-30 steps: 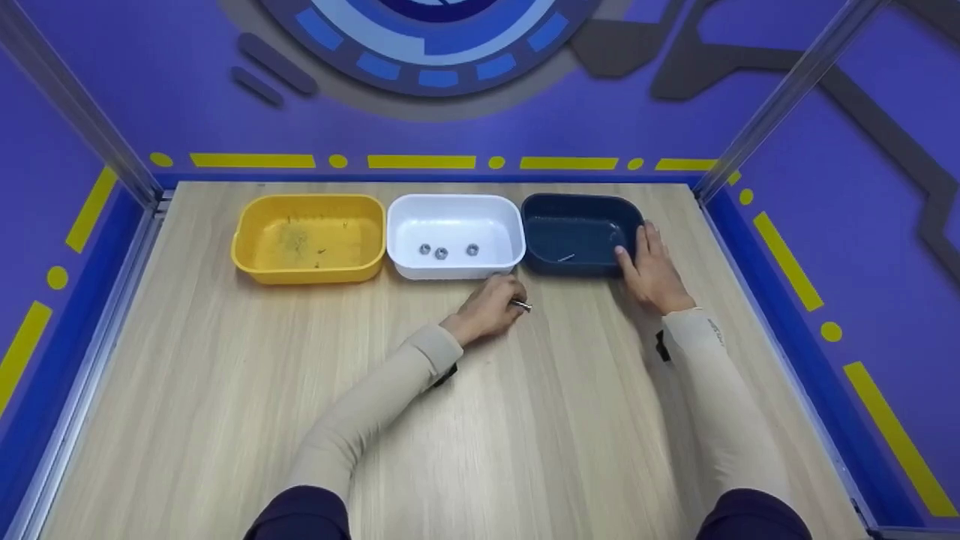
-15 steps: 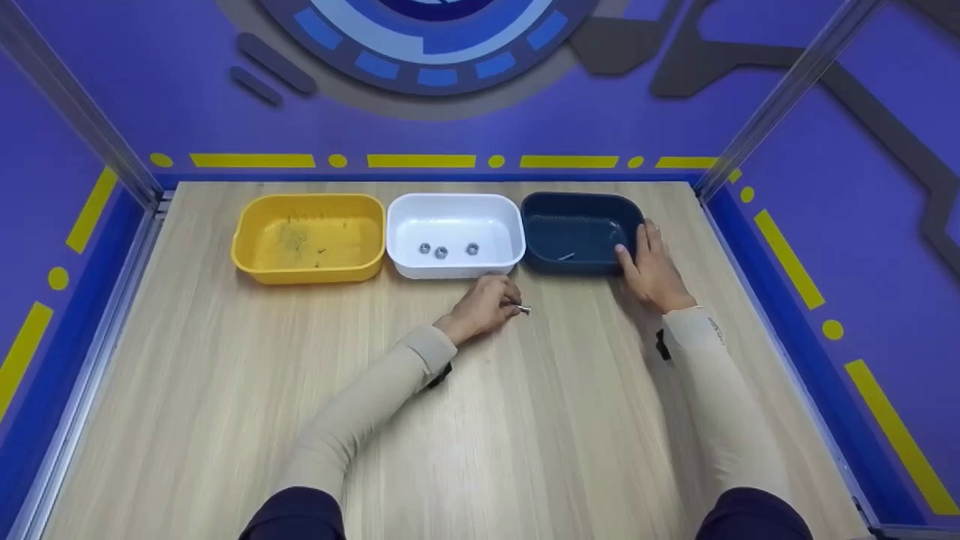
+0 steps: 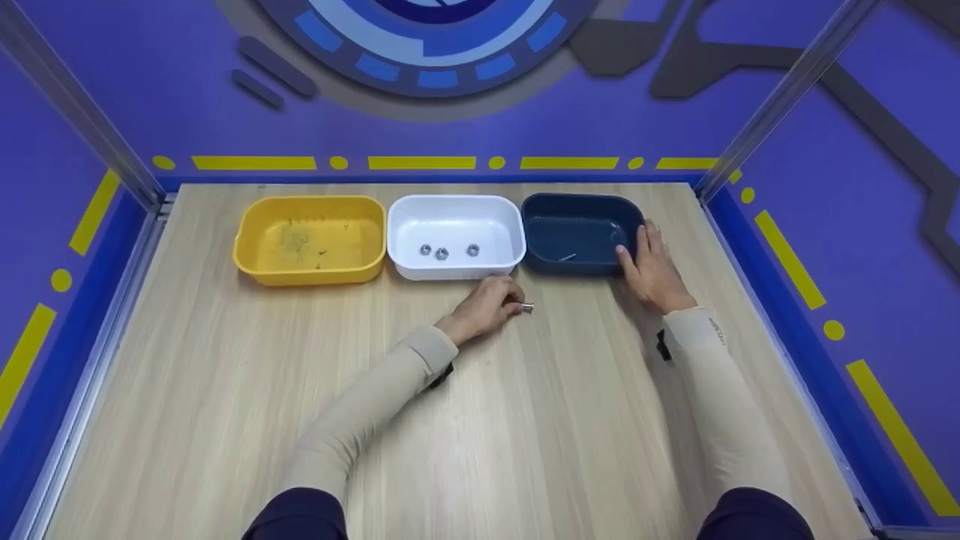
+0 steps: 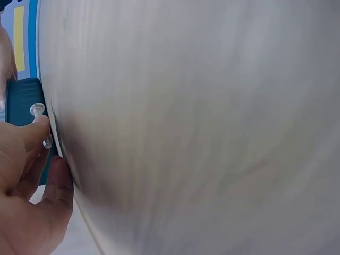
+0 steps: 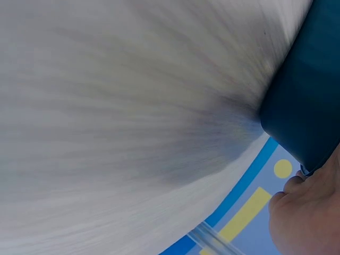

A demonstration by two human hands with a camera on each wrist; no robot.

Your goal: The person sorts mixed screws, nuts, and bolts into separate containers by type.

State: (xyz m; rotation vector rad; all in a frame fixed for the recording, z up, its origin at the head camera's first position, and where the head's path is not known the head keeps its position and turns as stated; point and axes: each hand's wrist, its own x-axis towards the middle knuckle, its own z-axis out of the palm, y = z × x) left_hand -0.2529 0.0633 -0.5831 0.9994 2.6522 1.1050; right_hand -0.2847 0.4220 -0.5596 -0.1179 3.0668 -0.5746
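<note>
My left hand [image 3: 486, 306] is in front of the white bin [image 3: 456, 273], close to its front right corner. Thumb and fingers pinch a small shiny bolt [image 3: 528, 308]; its round head and threaded shank [image 4: 38, 109] stick out past the fingertips in the left wrist view. A second bit of shiny metal [image 4: 48, 141] shows lower between the fingers. My right hand [image 3: 654, 274] holds the dark blue bin [image 3: 581, 268] at its right end, thumb over the rim and fingers along the outside. In this bin lies a thin silver piece [image 3: 568, 257].
Three metal nuts [image 3: 442, 254] lie in the white bin. To its left stands a yellow bin [image 3: 309, 279] with a few tiny dark bits inside. The bins form a row near the back wall [image 3: 420, 135] on a wooden table [image 3: 540, 420].
My left hand has shifted slightly left, and the bolt's end in its fingers has turned a little. The right hand and the bins stay in place.
</note>
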